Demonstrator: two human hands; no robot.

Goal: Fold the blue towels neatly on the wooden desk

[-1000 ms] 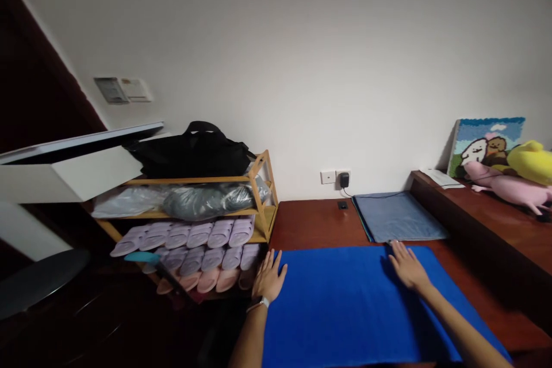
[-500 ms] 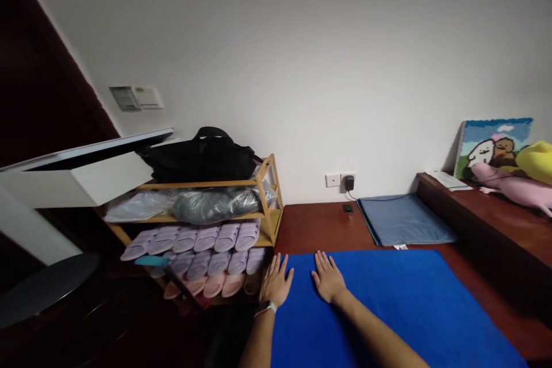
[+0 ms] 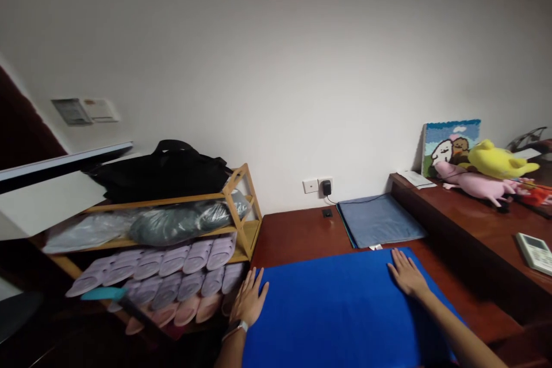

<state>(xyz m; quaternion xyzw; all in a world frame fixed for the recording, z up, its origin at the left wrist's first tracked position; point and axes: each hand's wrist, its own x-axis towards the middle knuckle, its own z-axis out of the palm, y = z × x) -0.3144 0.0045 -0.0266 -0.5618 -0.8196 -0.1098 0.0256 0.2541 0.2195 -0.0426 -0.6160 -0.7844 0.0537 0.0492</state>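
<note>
A bright blue cloth (image 3: pixel 328 299) lies spread flat over the brown wooden desk (image 3: pixel 293 236). My left hand (image 3: pixel 249 300) rests palm down at the cloth's far left corner, fingers stretched out, a watch (image 3: pixel 235 329) on its wrist. Near the far right corner my right hand (image 3: pixel 407 273) lies flat on the cloth with its fingers extended. Just beyond the cloth's far edge is a folded grey-blue cloth (image 3: pixel 382 221), with a small white tag showing.
Left of the desk stands a wooden rack (image 3: pixel 248 230) with a black bag (image 3: pixel 164 169) and several slippers (image 3: pixel 175 256). A raised ledge (image 3: pixel 478 213) on the right carries plush toys (image 3: pixel 495 161), a picture and a white remote (image 3: pixel 536 253). A black plug (image 3: pixel 326 187) sits in the wall.
My right hand has slid right across the blue cloth, from near the left hand to the far right corner. My left hand stays at the left corner. The view has turned right.
</note>
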